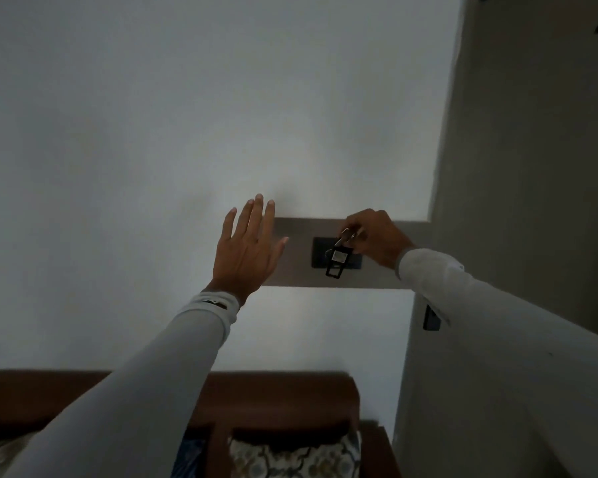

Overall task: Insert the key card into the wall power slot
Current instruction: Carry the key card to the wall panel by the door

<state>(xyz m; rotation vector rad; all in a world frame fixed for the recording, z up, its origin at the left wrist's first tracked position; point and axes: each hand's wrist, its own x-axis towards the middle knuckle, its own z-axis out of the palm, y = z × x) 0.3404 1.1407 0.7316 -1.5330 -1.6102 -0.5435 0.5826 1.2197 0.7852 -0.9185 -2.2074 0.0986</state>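
The room is dim. A dark rectangular wall power slot (320,253) sits on a grey recessed wall panel (297,270). My right hand (377,238) pinches a metal key ring from which a black key card tag (337,262) hangs, dangling right in front of the slot's right half. Whether the tag touches the slot I cannot tell. My left hand (247,250) is raised flat to the left of the panel, fingers spread, holding nothing. Both arms wear light long sleeves.
A second dark wall plate (430,319) sits on the side wall, low right, partly behind my right sleeve. A brown wooden headboard (273,395) and patterned cushions (290,457) lie below. A wall corner (439,167) rises at right.
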